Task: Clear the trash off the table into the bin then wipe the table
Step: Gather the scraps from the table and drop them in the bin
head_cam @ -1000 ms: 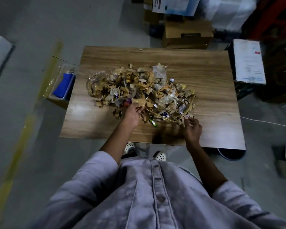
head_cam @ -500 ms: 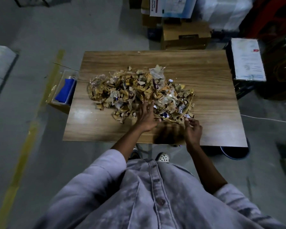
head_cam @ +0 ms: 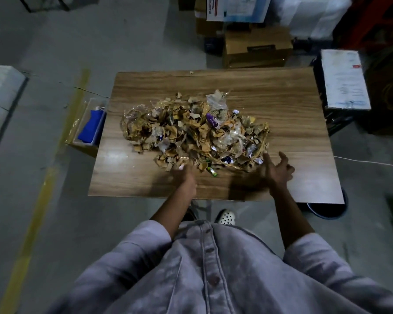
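Pulling the left hand (head_cam: pixel 187 177) back from inside the trash pile (head_cam: pixel 186 132) to its near edge. Spreading the right hand (head_cam: pixel 278 171), curled half a second ago, at the pile's near right corner. Also noting a purple wrapper (head_cam: pixel 212 120) on top of the heap, not there earlier.

Keeping the right hand's fingers apart and fairly straight, holding nothing, at the outermost scraps; touching or just beside, cannot tell. Failing to read the left hand through motion blur: clamped on scraps or loose, cannot tell.

Bracketing the pile's near side with both hands, well apart, probably for raking or scooping a bundle rather than picking piece by piece.

Leaving all the trash heaped mid-surface, slightly left, on the wooden surface (head_cam: pixel 293 94); judging by the bulk, clearing barely begun, wiping not started.

Spotting a dark round bin (head_cam: pixel 325 211) on the floor under the near right corner, mostly hidden, so likely the reason for gathering toward the right. Seeing a clear box (head_cam: pixel 76 130) with something blue (head_cam: pixel 91 128) inside, against the left edge; maybe the cloth, not sure.

Expecting light cardboard bits and film to slip from a loose scoop, with one green wrapper (head_cam: pixel 212 172) already lying just outside the pile.
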